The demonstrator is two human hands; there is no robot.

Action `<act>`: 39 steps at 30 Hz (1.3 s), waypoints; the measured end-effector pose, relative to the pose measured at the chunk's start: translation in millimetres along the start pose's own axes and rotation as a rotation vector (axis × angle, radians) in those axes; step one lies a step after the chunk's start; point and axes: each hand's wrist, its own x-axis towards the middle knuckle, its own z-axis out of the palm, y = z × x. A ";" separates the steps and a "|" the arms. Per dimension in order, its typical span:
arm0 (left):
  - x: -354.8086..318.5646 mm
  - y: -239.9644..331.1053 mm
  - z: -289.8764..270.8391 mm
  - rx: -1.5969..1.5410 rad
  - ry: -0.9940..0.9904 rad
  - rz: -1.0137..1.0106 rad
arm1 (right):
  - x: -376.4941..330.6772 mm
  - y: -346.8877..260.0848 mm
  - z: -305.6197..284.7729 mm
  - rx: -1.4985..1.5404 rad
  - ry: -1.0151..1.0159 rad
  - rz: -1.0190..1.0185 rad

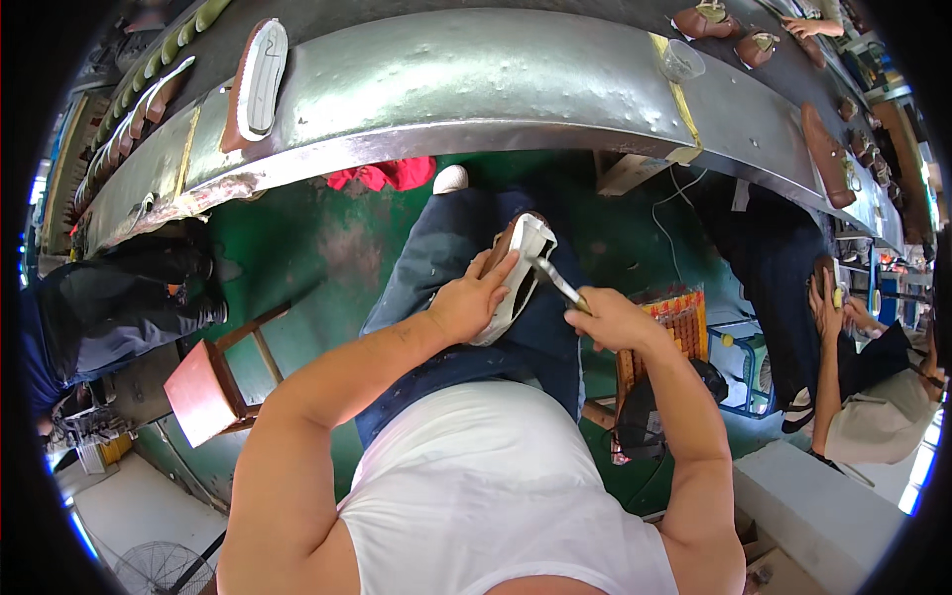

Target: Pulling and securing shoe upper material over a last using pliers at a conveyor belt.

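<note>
Person is sitting w/ a shoe (521,273) lying across the lap, on the dark blue trousers (446,248), sole side up – pale sole showing, brown upper peeking out at the far end. Left hand (468,302) is gripping the shoe from its left side, fingers curled over the sole edge & thumb along the near side, so it's closed round the shoe, not spread. Right hand (610,319) is making a fist round the handle of a metal tool (551,275); the shiny head of the tool is touching the sole near the shoe's far right edge. Can't tell exactly what kind of tool it is – looks like a small hammer or pincer. Ahead, a long curved metal conveyor table (476,89) is running across the view; a brown shoe w/ white sole (258,84) is lying on it at left, more soles lined up further left, a clear plastic cup (681,61) at right & several brown shoes (729,30) beyond that. Another person's hand is reaching at the top right by those shoes. Red cloth (385,175) is hanging under the table edge. Green floor below; a small red-topped wooden stool (203,389) is standing near the person's left. To the right an orange-topped crate (679,312) is sitting just beside the right forearm, & another seated person in a pale hat (878,416) is holding something up near the face w/ both hands. A further person in dark trousers is sitting at far left
</note>
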 end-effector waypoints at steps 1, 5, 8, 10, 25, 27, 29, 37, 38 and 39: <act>2.3 1.3 -1.5 0.014 -0.015 -0.003 | 6.2 3.7 3.9 -0.036 0.250 -0.220; 10.4 24.1 -24.6 0.129 -0.176 -0.008 | 57.5 15.8 27.9 -0.102 0.620 -0.401; 0.7 21.3 -29.8 0.168 -0.321 -0.004 | 56.6 18.1 19.5 -0.266 0.550 -0.280; -29.0 12.5 -9.6 -0.437 0.108 -0.126 | 45.1 24.9 19.3 -0.044 0.435 -0.324; 27.3 48.9 -125.8 -0.938 0.482 0.071 | -3.2 69.3 53.5 0.752 0.490 -0.318; 59.6 45.6 -114.5 -0.890 0.408 -0.065 | -6.2 63.7 64.8 1.231 0.447 -0.310; 92.8 18.3 -82.6 -0.949 0.161 -0.331 | -5.9 66.2 70.5 1.150 0.392 -0.181; 62.7 -10.7 -5.3 -0.800 -0.067 -0.313 | -3.6 40.5 85.7 0.614 0.710 -0.458; 43.6 10.6 -22.8 -0.398 -0.078 -0.160 | 4.2 40.8 84.2 0.619 0.691 -0.404; 30.5 13.5 -19.6 -0.245 -0.004 -0.175 | 13.3 40.4 80.2 0.609 0.520 -0.304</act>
